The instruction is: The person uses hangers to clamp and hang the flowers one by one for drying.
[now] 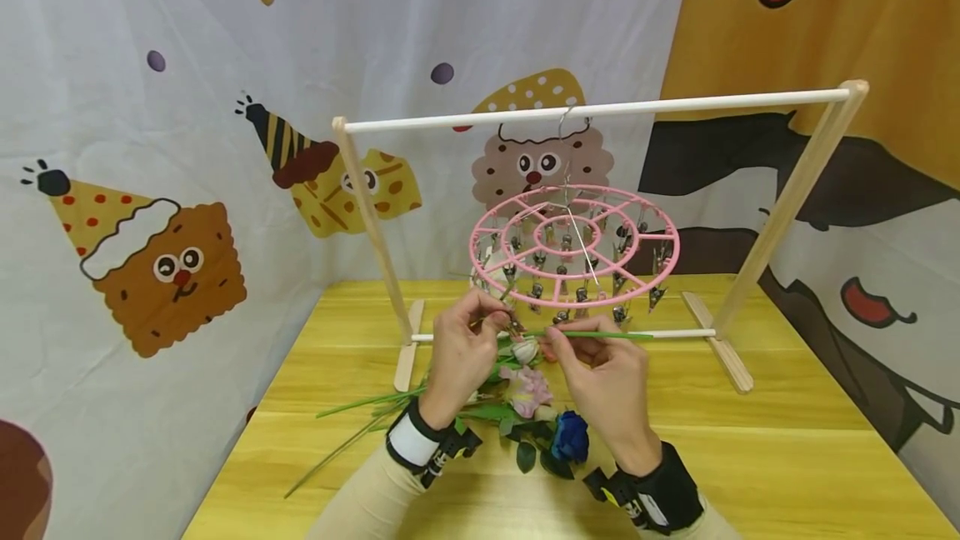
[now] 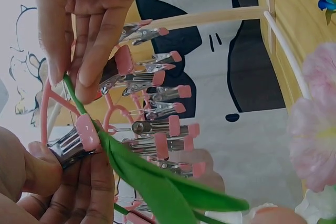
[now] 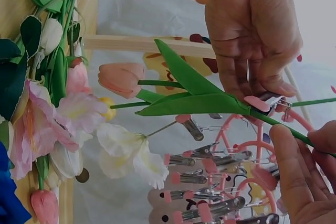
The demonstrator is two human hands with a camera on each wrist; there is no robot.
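My left hand (image 1: 465, 348) pinches a metal clip (image 2: 68, 148) with pink tips at the near left of a round pink hanging rack (image 1: 657, 237). Beside it, my right hand (image 1: 607, 373) holds the green stem (image 3: 286, 128) of an artificial tulip between thumb and fingers. The stem lies right at the clip's pink tips. In the right wrist view, the pale pink tulip head (image 3: 122, 78) points left, beyond its long green leaves (image 3: 194, 103). Several other metal clips (image 2: 157, 78) hang from the rack's rings. A white flower (image 3: 126, 150) hangs from one clip by its thin stem.
A wooden stand with a white top bar (image 1: 712, 102) carries the rack by its hook. On the wooden table below lie several artificial flowers, among them a blue rose (image 1: 570, 437) and a pink ruffled flower (image 1: 527, 390). Their long stems (image 1: 330, 463) stretch left. Printed cloth (image 1: 225, 7) hangs behind.
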